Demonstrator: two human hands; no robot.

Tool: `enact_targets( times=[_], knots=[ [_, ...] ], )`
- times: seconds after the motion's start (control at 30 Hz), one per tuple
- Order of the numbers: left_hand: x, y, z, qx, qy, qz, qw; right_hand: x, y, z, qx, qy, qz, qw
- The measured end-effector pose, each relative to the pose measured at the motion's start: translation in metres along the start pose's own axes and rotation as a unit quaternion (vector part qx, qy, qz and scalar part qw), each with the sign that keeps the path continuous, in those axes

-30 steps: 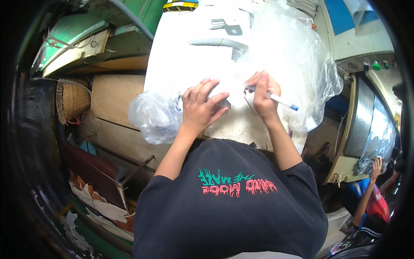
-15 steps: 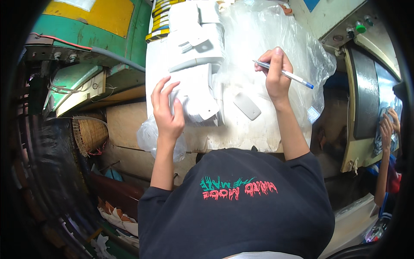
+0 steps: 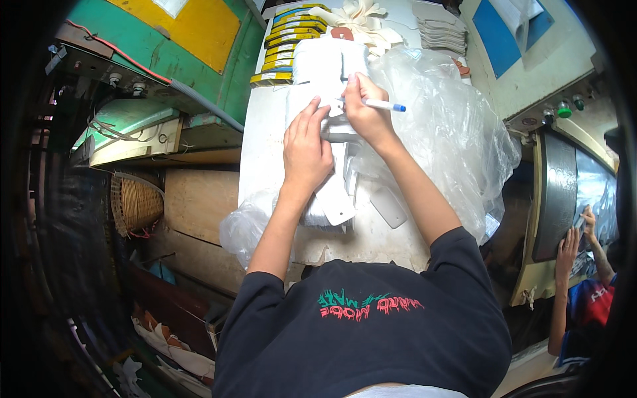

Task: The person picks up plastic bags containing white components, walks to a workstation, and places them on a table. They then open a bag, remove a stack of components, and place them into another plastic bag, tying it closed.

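In my right hand point(image 3: 369, 116) I grip a white pen point(image 3: 385, 105) with a blue end cap, its tip over the far stack of white cut pieces point(image 3: 306, 95). Close beside it, my left hand point(image 3: 307, 151) lies with fingers stretched out on the white pieces, pressing nothing between them. Under and nearer than my hands is another white stack point(image 3: 337, 198), its top piece having a small dark hole. A grey rounded piece point(image 3: 387, 207) lies on the table to its right.
Clear plastic sheeting point(image 3: 438, 132) covers the table's right side. Yellow-and-black boxes point(image 3: 285, 50), cream pieces point(image 3: 361, 23) and a grey stack point(image 3: 442, 34) stand at the back. Green machinery point(image 3: 192, 73) flanks the left. A co-worker's hands point(image 3: 574, 239) are at the right.
My right hand with the pen has moved left and away from me onto the far white stack. My left hand has moved forward and right beside it. The view has shifted.
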State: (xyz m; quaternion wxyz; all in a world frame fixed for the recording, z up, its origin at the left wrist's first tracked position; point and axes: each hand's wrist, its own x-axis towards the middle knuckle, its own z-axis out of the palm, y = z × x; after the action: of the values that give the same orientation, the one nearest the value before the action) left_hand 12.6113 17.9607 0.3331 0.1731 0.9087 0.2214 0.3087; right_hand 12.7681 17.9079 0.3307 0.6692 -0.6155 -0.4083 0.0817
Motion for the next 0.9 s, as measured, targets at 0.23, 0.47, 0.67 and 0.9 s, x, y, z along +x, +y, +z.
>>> enact_targets(
  times=[0.23,0.47,0.67,0.9],
  knots=[
    [-0.002,-0.003,0.003,-0.022,0.027,-0.010,0.999,-0.013,0.007,0.015,-0.004,0.007,0.025,1.000],
    [-0.002,-0.004,0.004,-0.015,0.022,-0.007,1.000,-0.014,0.010,0.018,-0.022,0.002,0.010,1.000],
    [-0.002,-0.004,0.004,-0.013,0.013,-0.010,1.000,-0.016,0.012,0.018,-0.010,0.014,0.013,1.000],
    [-0.002,-0.003,0.004,-0.012,0.001,-0.021,1.000,-0.019,0.017,0.021,-0.008,0.053,-0.002,0.999]
  ],
)
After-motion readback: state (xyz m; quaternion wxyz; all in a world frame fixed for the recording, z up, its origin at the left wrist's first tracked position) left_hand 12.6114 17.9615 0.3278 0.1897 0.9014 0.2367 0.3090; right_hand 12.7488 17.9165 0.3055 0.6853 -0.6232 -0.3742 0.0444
